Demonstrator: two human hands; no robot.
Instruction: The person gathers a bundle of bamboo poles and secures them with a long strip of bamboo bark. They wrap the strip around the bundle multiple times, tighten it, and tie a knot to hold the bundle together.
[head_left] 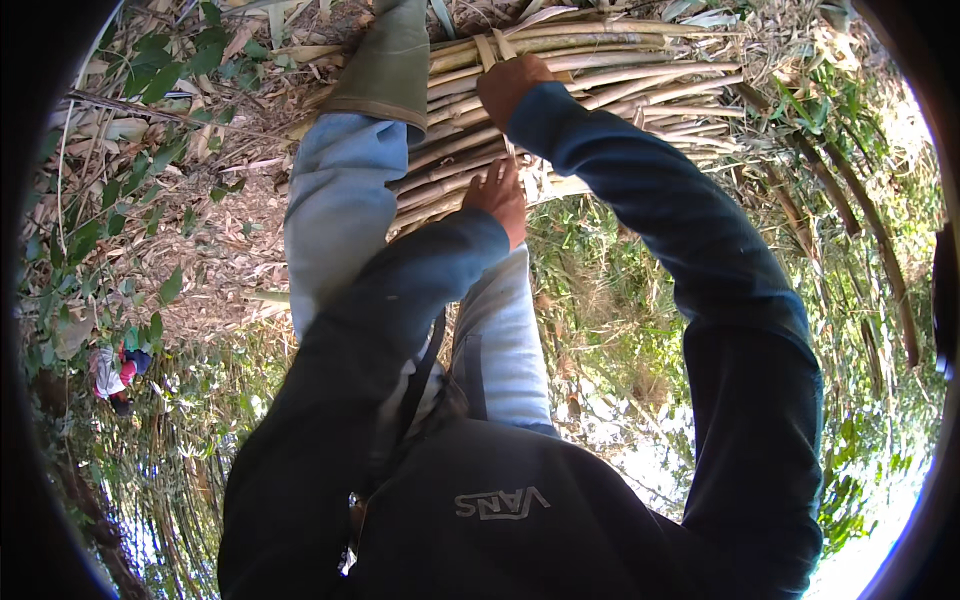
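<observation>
A bundle of bamboo canes (660, 90) lies crosswise before me at the top of the view. A flat tan binding strip (488, 50) crosses it near its middle. My right hand (512, 88) is closed in a fist over the canes, with the strip coming out beside its knuckles; its fingertips are hidden. Nearer to me, my left hand (497, 203) rests against the bundle's near side, fingers stretched out and slightly apart. A short pale piece of strip shows just beyond those fingers. My left leg, in an olive boot (380, 75), stands against the canes.
Dry leaf litter (240, 215) covers the ground at left, with green leafy stems (150, 70) along the edge. Brown poles (875, 240) lean at the right among grass and brush. Far off at left is another person (122, 372) in bright clothing.
</observation>
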